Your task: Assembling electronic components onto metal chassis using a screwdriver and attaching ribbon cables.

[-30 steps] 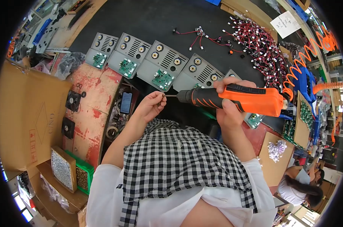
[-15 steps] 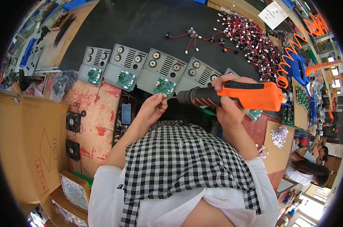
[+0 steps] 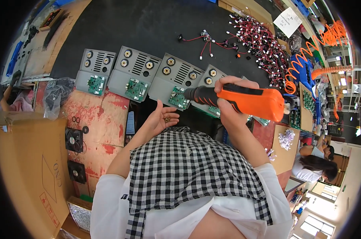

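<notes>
My right hand (image 3: pixel 233 95) is wrapped round an orange and black power screwdriver (image 3: pixel 252 99), held nearly level. Its black nose reaches the green circuit board (image 3: pixel 178 98) on the third grey metal panel (image 3: pixel 179 71); whether the bit touches a screw is too small to tell. Palm up just below that panel, my left hand (image 3: pixel 161 118) cradles several small brass-coloured screws (image 3: pixel 167 119), its fingers loosely curled and the thumb raised. More grey panels with boards stand to the left, among them a second panel (image 3: pixel 135 67) and a leftmost panel (image 3: pixel 96 65). Another panel (image 3: pixel 212 75) is partly hidden behind the screwdriver.
A heap of red and black wired connectors (image 3: pixel 264 47) lies at the far right of the black mat (image 3: pixel 132 24). An orange coiled hose (image 3: pixel 304 59) hangs at the right. Black fans (image 3: pixel 74 139) and a cardboard box (image 3: pixel 29 159) are at the left. Other people (image 3: pixel 314 165) are farther right.
The screwdriver's nose has moved from my left fingertips onto the third panel's board. My left hand has dropped away and turned open, showing the screws. My view has shifted slightly.
</notes>
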### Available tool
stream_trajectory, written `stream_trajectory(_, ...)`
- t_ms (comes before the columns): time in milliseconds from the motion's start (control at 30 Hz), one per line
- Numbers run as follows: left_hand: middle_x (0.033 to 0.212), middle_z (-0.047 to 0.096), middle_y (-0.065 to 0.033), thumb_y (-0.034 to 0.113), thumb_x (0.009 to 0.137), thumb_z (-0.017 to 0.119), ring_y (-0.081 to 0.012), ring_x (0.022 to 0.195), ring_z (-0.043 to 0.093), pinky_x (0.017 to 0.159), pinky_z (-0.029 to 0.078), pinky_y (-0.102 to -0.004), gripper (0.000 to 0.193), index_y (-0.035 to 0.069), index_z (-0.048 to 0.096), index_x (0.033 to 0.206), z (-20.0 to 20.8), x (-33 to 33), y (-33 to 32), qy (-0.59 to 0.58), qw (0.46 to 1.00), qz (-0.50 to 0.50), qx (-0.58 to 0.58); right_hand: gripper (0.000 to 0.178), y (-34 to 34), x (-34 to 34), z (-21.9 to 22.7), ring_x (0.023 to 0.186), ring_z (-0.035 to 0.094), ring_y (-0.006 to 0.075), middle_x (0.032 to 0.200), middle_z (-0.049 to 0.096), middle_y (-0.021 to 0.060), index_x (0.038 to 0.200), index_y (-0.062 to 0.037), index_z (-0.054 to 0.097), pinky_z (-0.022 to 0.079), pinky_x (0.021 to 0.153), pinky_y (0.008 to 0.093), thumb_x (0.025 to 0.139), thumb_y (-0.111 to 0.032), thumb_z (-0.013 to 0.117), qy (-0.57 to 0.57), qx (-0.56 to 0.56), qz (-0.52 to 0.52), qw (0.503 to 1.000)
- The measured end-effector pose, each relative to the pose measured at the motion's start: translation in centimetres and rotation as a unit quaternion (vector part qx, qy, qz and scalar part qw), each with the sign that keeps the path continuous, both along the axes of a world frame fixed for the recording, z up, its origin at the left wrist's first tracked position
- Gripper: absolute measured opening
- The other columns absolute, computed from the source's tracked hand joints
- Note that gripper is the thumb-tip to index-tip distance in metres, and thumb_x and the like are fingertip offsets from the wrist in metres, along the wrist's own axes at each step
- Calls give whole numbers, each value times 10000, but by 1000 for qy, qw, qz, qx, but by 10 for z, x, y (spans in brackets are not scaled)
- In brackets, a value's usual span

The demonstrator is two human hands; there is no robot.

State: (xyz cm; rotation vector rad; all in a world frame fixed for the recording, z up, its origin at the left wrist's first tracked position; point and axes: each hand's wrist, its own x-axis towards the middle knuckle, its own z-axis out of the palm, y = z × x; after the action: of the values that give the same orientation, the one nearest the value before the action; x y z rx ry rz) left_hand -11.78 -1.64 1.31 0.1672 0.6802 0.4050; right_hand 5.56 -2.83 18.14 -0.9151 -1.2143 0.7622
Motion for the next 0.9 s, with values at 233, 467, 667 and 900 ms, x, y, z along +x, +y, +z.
stream_trajectory(233,755,549,-114,503,843,315,-175,673,531,615,451,-285,551,-17,453,966,-28,16,7,58,996,-35,60,460,13,7,-21,760,515,211,930,508,180,962,-76,329,433,721,365,590,97,537,-35,-31,-36,998)
stream_trajectory(467,605,517,-65,419,839,432,-141,537,476,513,387,-253,397,24,476,839,-43,28,15,126,990,-30,55,449,17,1,-24,745,513,206,898,504,173,958,-72,328,432,712,359,603,91,549,-47,-11,-19,999)
stream_trajectory(667,569,503,-48,384,830,469,-126,497,447,471,350,-236,331,56,480,784,-40,39,12,140,988,4,63,426,20,-4,-28,760,533,161,924,514,129,958,-66,340,451,665,276,643,45,605,-148,23,86,985)
stream_trajectory(900,542,439,-16,402,833,455,-120,475,409,444,321,-242,329,85,459,747,-35,34,14,142,986,22,80,447,26,-9,-22,755,531,167,924,516,132,962,-72,340,453,667,299,628,61,605,-112,7,112,987)
